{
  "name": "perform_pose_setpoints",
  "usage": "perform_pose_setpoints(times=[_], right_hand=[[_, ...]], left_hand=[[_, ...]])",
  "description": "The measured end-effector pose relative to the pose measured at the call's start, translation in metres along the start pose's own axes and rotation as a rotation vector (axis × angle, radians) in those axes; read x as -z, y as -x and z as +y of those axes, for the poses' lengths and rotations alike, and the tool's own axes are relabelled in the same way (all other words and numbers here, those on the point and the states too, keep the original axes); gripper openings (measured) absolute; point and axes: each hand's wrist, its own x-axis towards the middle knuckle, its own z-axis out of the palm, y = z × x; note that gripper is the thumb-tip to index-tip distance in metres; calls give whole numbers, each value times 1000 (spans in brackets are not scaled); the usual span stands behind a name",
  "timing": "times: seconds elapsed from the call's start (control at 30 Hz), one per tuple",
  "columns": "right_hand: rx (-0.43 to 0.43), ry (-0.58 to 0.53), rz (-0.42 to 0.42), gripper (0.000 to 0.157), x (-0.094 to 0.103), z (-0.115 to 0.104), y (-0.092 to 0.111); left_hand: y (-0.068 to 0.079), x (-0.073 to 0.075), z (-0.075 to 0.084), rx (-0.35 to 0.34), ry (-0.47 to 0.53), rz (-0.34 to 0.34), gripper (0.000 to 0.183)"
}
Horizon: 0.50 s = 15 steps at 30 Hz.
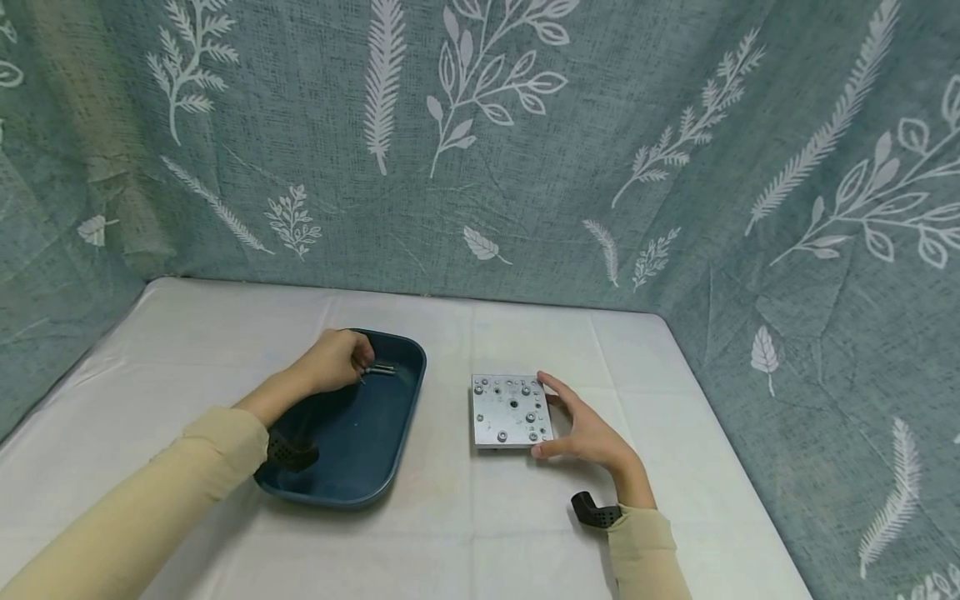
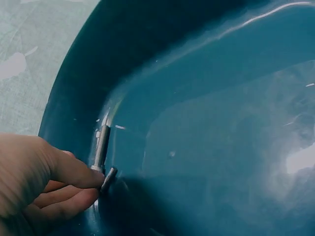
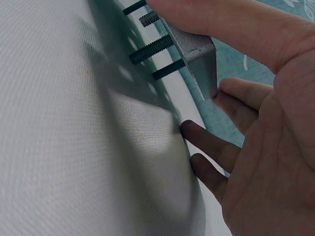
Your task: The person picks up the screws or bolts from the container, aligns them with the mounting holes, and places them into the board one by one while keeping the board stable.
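My left hand reaches into the far end of a dark blue tray. In the left wrist view its thumb and fingertips pinch at a short threaded screw; the screw's other end is hidden by the fingers. A longer screw lies close by along the tray wall. My right hand grips the right edge of a square metal plate, thumb at the near corner and fingers at the far one. Several screw heads and holes dot its top. From below, threaded screw shanks stick out under the plate.
A white cloth covers the table under the tray and plate. Green leaf-patterned fabric hangs at the back and sides. Each wrist carries a black camera mount, the right one near the table surface.
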Motion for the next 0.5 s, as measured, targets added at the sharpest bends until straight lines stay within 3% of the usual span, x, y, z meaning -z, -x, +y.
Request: perform_pose_setpoints(times=[0.37,0.5], right_hand=[[1,5,10,116,0,0,1],[-2,9,8,117,0,-1,1]], left_hand=[[0,-12,7,-85,131,-99,25],[-2,-15,4,-106,125,-87,27]])
